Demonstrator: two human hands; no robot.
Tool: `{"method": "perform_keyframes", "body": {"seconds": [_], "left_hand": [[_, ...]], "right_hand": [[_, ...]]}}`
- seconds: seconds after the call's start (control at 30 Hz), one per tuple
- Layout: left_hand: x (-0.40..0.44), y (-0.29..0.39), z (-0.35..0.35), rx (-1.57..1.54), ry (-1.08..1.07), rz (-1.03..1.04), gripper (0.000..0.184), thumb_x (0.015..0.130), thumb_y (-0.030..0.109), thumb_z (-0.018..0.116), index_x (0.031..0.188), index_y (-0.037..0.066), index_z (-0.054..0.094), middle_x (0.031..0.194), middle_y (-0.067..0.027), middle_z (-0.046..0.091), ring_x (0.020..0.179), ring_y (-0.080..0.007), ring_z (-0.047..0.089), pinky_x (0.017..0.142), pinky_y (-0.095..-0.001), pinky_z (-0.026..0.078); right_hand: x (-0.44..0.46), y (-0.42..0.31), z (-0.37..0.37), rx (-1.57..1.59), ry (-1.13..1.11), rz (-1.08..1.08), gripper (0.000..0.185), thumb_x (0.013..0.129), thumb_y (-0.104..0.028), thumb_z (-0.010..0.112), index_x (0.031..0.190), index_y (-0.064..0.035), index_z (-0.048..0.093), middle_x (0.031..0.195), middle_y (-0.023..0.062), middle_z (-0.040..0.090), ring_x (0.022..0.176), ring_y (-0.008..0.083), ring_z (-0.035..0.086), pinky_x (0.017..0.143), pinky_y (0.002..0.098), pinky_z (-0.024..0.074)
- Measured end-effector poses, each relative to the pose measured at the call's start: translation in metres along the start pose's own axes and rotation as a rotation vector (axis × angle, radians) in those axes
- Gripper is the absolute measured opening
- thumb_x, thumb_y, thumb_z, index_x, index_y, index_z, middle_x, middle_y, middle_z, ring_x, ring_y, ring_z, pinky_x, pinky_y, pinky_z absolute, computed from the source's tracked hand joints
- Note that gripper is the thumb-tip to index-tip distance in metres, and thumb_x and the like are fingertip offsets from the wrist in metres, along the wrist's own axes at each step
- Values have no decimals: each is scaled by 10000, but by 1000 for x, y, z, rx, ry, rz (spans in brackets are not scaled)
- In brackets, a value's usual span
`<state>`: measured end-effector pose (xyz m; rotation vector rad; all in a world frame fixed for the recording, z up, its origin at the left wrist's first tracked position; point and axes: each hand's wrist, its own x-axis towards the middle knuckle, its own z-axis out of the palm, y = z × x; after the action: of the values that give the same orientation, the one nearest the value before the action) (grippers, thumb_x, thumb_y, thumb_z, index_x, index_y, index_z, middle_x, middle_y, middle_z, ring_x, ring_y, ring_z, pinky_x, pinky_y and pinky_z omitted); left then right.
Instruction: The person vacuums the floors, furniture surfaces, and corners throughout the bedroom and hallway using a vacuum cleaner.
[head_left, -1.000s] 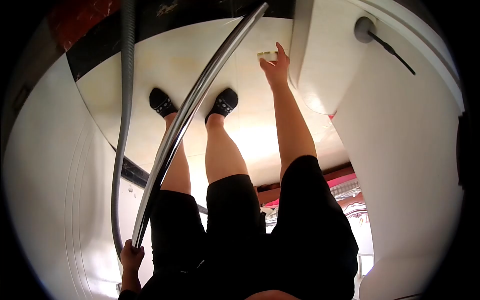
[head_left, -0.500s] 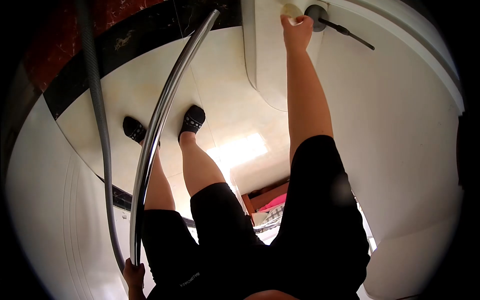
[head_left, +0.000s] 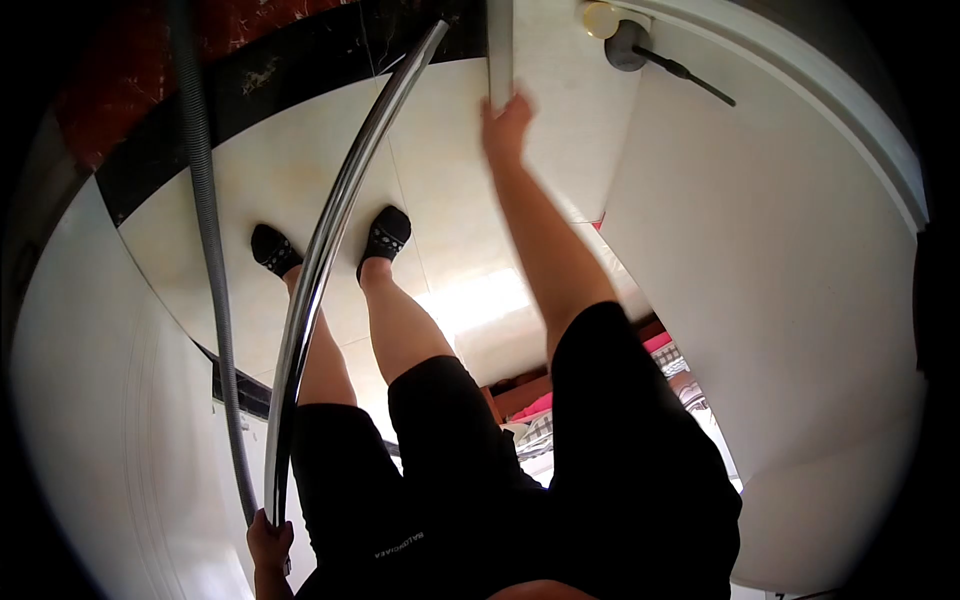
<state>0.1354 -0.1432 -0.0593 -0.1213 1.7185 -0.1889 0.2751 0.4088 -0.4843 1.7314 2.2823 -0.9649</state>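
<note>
My left hand point(head_left: 268, 545), low at the left, is closed around the lower end of a shiny chrome tube point(head_left: 318, 255), which looks like a vacuum cleaner wand. The wand slants up over the floor, its far end against the dark floor border. A grey corrugated hose point(head_left: 207, 220) runs beside it down to the same hand. My right arm reaches up and forward. Its hand point(head_left: 508, 125) is blurred, at the lower end of a pale upright strip point(head_left: 500, 55); whether it grips the strip I cannot tell. To its right are a dark round fitting with a thin lever point(head_left: 627, 46) and a yellowish disc point(head_left: 601, 19).
My feet in black patterned socks point(head_left: 385, 232) stand on pale floor tiles point(head_left: 440, 170) with a black and red border point(head_left: 250, 85). White panels point(head_left: 780, 280) rise on the right and left point(head_left: 90, 400). Pink and checked cloth point(head_left: 535, 425) shows behind my legs.
My right hand has left the yellowish disc beside the dark fitting and moved left and slightly down to the pale strip. My left hand keeps its hold on the wand.
</note>
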Motion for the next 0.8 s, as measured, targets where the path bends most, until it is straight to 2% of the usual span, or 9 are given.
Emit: {"method": "perform_keyframes", "body": {"seconds": [0.1, 0.17, 0.23, 0.33, 0.47, 0.63, 0.7, 0.77, 0.8], "left_hand": [[-19, -12, -10, -7, -30, -13, 283, 605, 162, 679, 783, 26, 505, 487, -75, 480, 440, -211, 504, 459, -319, 409], [-35, -35, -9, -14, -35, 27, 299, 598, 182, 681, 776, 22, 503, 494, -85, 499, 455, -215, 527, 459, -317, 412], [-52, -30, -25, 48, -150, -22, 277, 602, 196, 666, 743, 19, 506, 544, -123, 555, 529, -256, 588, 482, -345, 443], [-63, -43, -24, 7, -80, 113, 281, 607, 219, 665, 748, 22, 524, 571, -131, 565, 572, -299, 593, 507, -372, 451], [-58, 8, -33, 115, -132, 98, 317, 653, 268, 658, 817, 25, 538, 673, -168, 595, 682, -341, 596, 595, -406, 467], [-65, 81, -37, 85, -150, 304, 489, 720, 336, 615, 1073, 38, 455, 858, -209, 603, 811, -377, 582, 684, -426, 463], [-72, 85, -34, 92, -115, 367, 596, 738, 322, 601, 1208, 58, 347, 910, -218, 594, 861, -380, 574, 719, -423, 463], [-88, 92, -43, 56, -126, 477, 713, 744, 292, 597, 1311, 88, 216, 946, -224, 588, 891, -379, 569, 744, -421, 461], [-76, 75, -35, 139, 55, 818, 790, 741, 267, 598, 1360, 121, 129, 976, -229, 579, 901, -386, 565, 755, -421, 461]], "right_hand": [[-120, -28, 42, 543, -398, 589, 698, 832, -370, 532, 1350, -60, 182, 1036, 176, 529, 931, 279, 518, 834, 392, 397], [-187, -67, 53, 1114, -611, 1077, 584, 850, -523, 405, 1224, -76, 377, 867, 100, 562, 807, 197, 539, 684, 337, 429], [-233, -152, 5, 1122, -612, 1225, 571, 838, -595, 344, 1048, -84, 492, 820, 75, 561, 783, 219, 551, 664, 349, 438], [-277, -202, -34, 1656, -511, 1069, 486, 848, -564, 361, 1053, -129, 430, 867, 72, 534, 773, 245, 563, 710, 383, 465], [-278, -208, -51, 1259, -210, 811, 376, 836, -119, 511, 1154, -142, 311, 882, 71, 472, 665, 196, 561, 526, 324, 493], [-239, -208, -98, 1084, -221, 797, 830, 786, -118, 584, 1365, -158, -10, 1005, 127, 447, 690, 242, 533, 534, 349, 483], [-244, -179, -81, 783, -181, 507, 838, 762, -118, 606, 1357, -77, 17, 1076, 143, 409, 807, 280, 519, 603, 333, 485], [-260, -200, -109, 646, -93, 462, 823, 780, -220, 611, 1360, -46, 53, 1159, 157, 351, 848, 179, 488, 734, 290, 447], [-266, -175, -91, 372, 24, 302, 671, 784, -235, 601, 1316, -29, 247, 1234, 163, 257, 838, 179, 486, 759, 291, 438]]}}
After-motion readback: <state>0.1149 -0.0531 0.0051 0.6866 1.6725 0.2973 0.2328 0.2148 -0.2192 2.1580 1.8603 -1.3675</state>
